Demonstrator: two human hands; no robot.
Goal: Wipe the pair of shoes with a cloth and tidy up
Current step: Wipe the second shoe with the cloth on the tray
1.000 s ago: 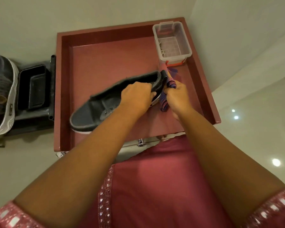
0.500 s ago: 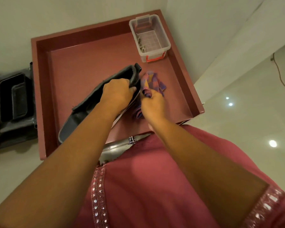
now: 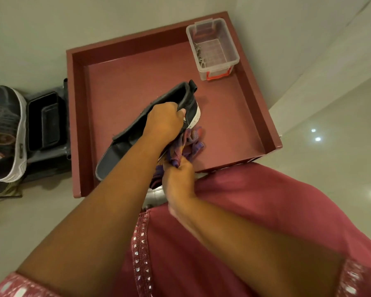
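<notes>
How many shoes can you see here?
2. One shoe is tilted over the red tray, gripped by the left hand. The other shoe lies at the far left, outside the tray.

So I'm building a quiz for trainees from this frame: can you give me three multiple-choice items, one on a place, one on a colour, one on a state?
1. Where does the clear plastic box stand?
A. in the far right corner of the red tray
B. on the floor
C. inside the shoe

2. What colour is the box's latch?
A. blue
B. orange-red
C. green

3. What is the right hand doing?
A. resting flat on the tray
B. gripping the purple cloth
C. hanging empty

Answers: 1 A, the box sits against the tray's far right walls. 2 B, the latch on its near side is orange-red. 3 B, its fingers curl round the cloth beside the dark shoe that the left hand holds.
</notes>
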